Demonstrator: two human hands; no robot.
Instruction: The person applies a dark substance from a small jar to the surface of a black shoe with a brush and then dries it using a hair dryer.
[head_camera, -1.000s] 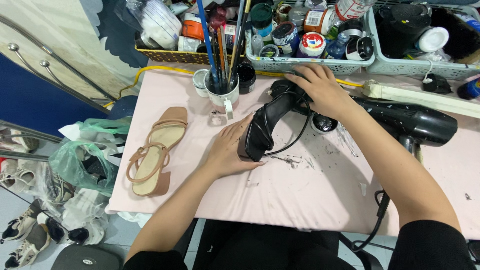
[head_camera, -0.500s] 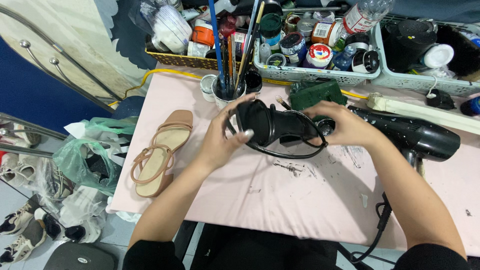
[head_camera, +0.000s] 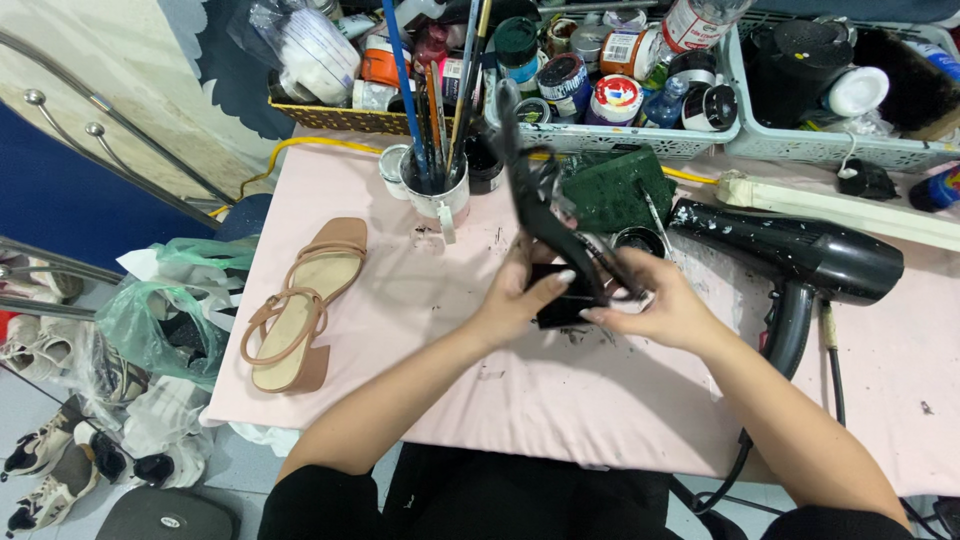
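Over the pink table (head_camera: 600, 400), both hands grip a black strappy sandal (head_camera: 545, 215); left hand (head_camera: 522, 292) pinches its heel block, right hand (head_camera: 655, 305) curls round the sole; tan sandal (head_camera: 300, 305) lies well apart.

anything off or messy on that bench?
Yes. Dark smears and flecks stain the pink table cover around the hands and near the brush cup. The black hair dryer is spattered with pale paint. Both hands, left hand and right hand, hold a black strappy sandal; no damage visible on it.
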